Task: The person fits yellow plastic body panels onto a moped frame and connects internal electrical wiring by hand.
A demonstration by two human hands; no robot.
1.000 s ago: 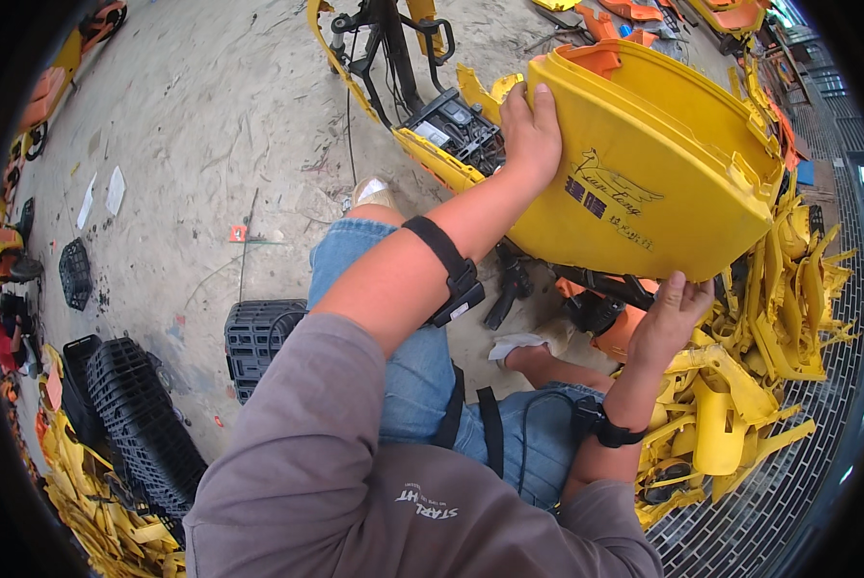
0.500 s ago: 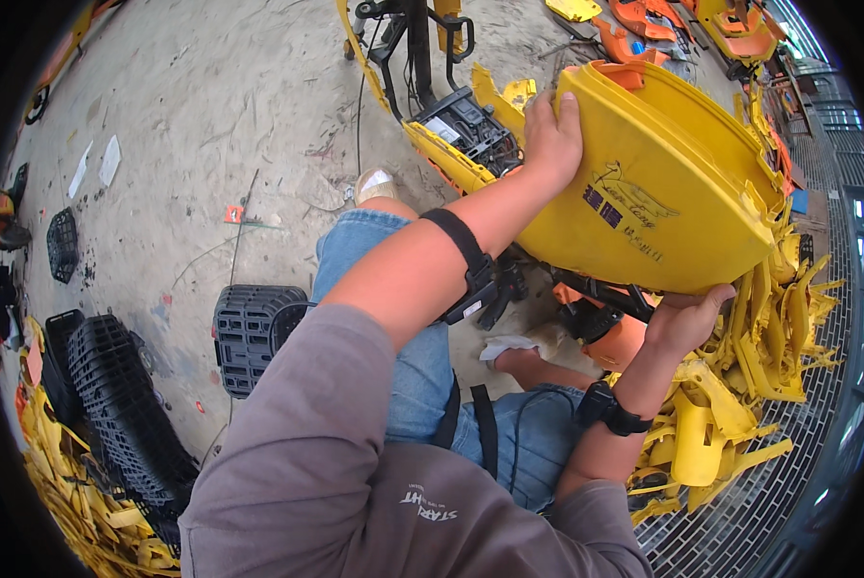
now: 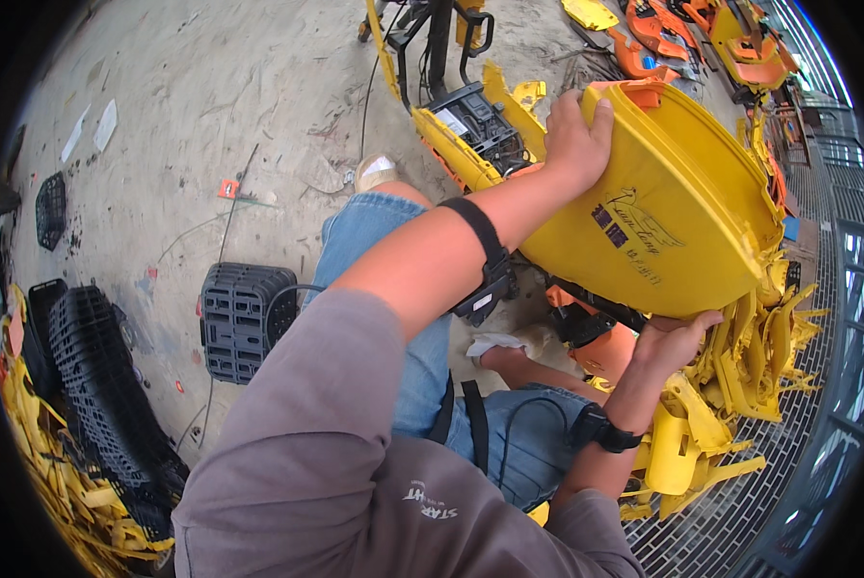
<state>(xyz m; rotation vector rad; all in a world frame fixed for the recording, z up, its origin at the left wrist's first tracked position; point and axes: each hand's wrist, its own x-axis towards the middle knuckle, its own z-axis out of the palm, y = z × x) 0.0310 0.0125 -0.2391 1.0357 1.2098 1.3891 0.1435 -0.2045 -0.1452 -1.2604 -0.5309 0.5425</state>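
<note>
A large yellow plastic cover [image 3: 684,229], hollow with a raised rim along its far side, is tilted up between my two hands. My left hand [image 3: 580,144] grips its upper left edge, thumb on the outer face and fingers over the rim. Its lower right corner rests in my right hand [image 3: 677,342], whose fingers are partly hidden beneath. Dark printing marks the outer face. Just left of the cover lies a yellow shell [image 3: 456,146] holding a black electrical unit [image 3: 478,120]. Below the cover, an orange plastic part [image 3: 605,352] with black pieces sits near my right wrist.
Broken yellow plastic parts [image 3: 745,361] are heaped at the right on brick paving. Black mesh baskets [image 3: 114,385] lie at the left beside more yellow scraps. A black ribbed case [image 3: 244,323] stands by my left knee. Orange panels [image 3: 663,29] lie at the far right.
The whole view has shifted slightly. The cover has moved a little downward in the picture, its upper end also to the right; both hands keep their grip on it.
</note>
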